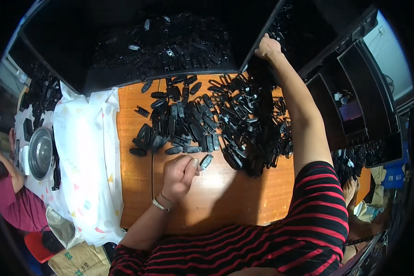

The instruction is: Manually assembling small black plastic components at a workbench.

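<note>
My left hand [178, 177] is above the near part of the wooden table, its fingers curled and pinched. At its fingertips is a small black plastic clip piece [206, 162] with a pale sheen; it appears to be held there. My right arm stretches far forward to the right. My right hand [268, 47] is at the edge of a black bin [250, 55], among dark parts; its fingers look bent and are partly hidden, so what they grip cannot be made out. Between the hands lies a spread heap of black plastic pieces [193, 119], some long and solid, others open frames.
A large black bin [161, 76] at the back holds many similar pieces. White patterned sheeting [85, 156] covers the left side, beside a round metal bowl [40, 154]. One person [18, 202] sits at far left; another person's hand [350, 191] works among parts at right. A dark cabinet [368, 87] stands there.
</note>
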The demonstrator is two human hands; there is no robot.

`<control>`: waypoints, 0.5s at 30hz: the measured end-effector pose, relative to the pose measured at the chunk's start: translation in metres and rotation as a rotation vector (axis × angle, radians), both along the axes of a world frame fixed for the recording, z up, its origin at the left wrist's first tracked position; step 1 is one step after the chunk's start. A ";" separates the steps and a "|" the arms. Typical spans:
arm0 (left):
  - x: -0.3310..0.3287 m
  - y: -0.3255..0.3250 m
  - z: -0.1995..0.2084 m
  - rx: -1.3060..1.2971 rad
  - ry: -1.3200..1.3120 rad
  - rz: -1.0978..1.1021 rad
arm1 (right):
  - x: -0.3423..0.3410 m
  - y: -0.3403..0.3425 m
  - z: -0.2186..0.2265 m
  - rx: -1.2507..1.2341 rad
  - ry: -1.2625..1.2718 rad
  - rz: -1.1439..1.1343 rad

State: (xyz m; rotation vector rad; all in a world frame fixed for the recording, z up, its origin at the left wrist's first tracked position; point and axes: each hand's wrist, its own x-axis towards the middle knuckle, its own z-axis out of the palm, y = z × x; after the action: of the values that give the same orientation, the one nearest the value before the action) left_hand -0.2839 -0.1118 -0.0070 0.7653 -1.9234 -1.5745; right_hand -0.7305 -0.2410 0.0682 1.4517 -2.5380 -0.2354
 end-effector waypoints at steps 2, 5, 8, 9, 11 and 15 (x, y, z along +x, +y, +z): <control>-0.007 0.003 0.002 0.086 0.002 -0.031 | -0.008 0.040 0.011 -0.095 0.020 0.014; -0.010 0.002 -0.006 0.111 0.055 -0.041 | 0.014 0.077 0.018 -0.120 -0.036 0.004; -0.011 -0.001 -0.015 0.129 0.137 -0.032 | 0.043 0.099 0.018 -0.045 -0.099 0.031; -0.012 -0.003 -0.014 0.152 0.107 -0.030 | 0.051 0.107 0.015 -0.035 -0.093 0.070; -0.013 -0.005 -0.013 0.192 0.121 -0.030 | 0.056 0.119 0.001 -0.023 -0.135 0.123; -0.014 -0.011 -0.017 0.157 0.142 -0.026 | 0.091 0.145 -0.003 0.002 -0.260 0.162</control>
State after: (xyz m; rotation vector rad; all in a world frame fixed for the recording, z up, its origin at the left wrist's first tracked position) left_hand -0.2981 -0.1224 -0.0236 0.6746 -1.7310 -1.7622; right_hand -0.6391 -0.0962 0.0652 1.7827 -2.5937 -0.0240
